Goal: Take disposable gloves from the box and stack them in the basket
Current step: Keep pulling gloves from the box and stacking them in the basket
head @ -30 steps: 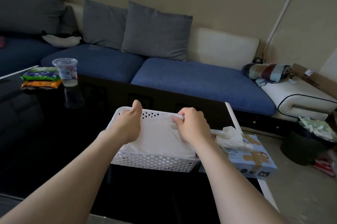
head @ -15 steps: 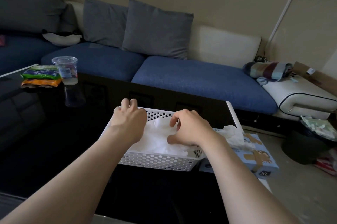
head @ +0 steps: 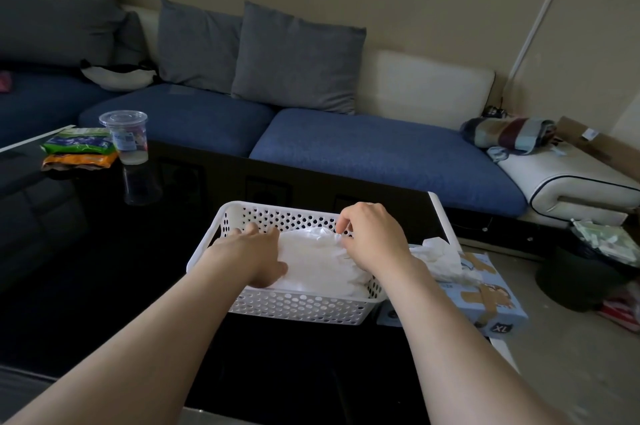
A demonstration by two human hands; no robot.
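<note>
Pressing flat on the pile of thin white disposable gloves (head: 318,265) inside the white perforated plastic basket (head: 298,307), left hand (head: 258,256) spreads wide while right hand (head: 375,239) pinches a crumpled edge at 2 o'clock; judgement: smooth outward before releasing, pale blue cardboard glove box (head: 485,303) alongside at 3 o'clock.

Home living room: sofa (head: 346,147), cushions (head: 294,57)

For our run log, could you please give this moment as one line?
left hand flat on gloves | right hand pinching glove edge | basket | box beside
</note>
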